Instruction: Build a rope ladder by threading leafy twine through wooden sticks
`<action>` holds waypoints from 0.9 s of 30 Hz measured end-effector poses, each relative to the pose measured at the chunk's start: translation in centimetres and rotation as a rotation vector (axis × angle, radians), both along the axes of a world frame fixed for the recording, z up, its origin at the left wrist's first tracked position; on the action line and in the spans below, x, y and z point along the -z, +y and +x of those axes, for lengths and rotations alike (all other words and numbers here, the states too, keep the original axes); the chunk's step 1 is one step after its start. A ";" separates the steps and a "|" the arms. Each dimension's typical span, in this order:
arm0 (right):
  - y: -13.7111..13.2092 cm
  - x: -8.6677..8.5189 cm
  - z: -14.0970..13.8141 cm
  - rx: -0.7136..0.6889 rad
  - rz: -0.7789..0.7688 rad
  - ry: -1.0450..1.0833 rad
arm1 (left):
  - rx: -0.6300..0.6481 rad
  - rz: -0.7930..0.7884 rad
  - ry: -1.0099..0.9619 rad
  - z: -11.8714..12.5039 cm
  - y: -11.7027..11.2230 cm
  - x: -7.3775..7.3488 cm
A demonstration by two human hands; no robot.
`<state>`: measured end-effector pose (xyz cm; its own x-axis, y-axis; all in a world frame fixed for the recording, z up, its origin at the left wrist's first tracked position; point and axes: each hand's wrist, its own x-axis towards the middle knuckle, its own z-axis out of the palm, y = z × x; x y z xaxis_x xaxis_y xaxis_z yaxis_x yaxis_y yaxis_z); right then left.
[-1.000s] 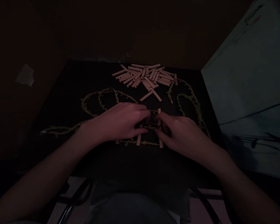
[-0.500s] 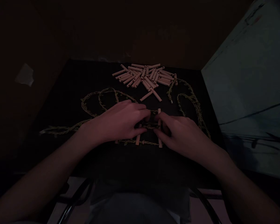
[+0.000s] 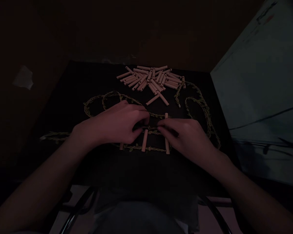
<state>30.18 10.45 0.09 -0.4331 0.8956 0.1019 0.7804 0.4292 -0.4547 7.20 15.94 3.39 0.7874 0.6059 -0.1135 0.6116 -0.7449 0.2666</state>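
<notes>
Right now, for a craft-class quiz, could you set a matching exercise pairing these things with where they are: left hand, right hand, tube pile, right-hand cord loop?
1 Left hand
2 Right hand
3 Pile of pale tubes
4 Loop of twisted leafy cord

A Far end of the dark table
B Over the right-hand tube
C Over the middle tube
D Right side of the table, beyond the right hand

Pairs: 1-C, 2-B, 3-A, 4-D

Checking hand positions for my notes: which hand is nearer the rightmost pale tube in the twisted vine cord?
Right. The right hand lies over the tube; the left hand sits farther off, to its left.
</notes>
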 end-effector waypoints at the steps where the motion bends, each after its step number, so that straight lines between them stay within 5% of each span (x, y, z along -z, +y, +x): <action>1: 0.0 0.2 -0.1 -0.007 0.011 0.001 | 0.003 -0.010 -0.002 0.1 0.0 0.1; 11: 0.2 1.6 -0.2 -0.013 0.079 0.025 | -0.019 -0.058 0.000 0.2 0.0 0.3; 27: 0.0 0.7 -0.2 0.032 -0.003 -0.012 | -0.082 -0.116 0.040 0.0 0.2 0.2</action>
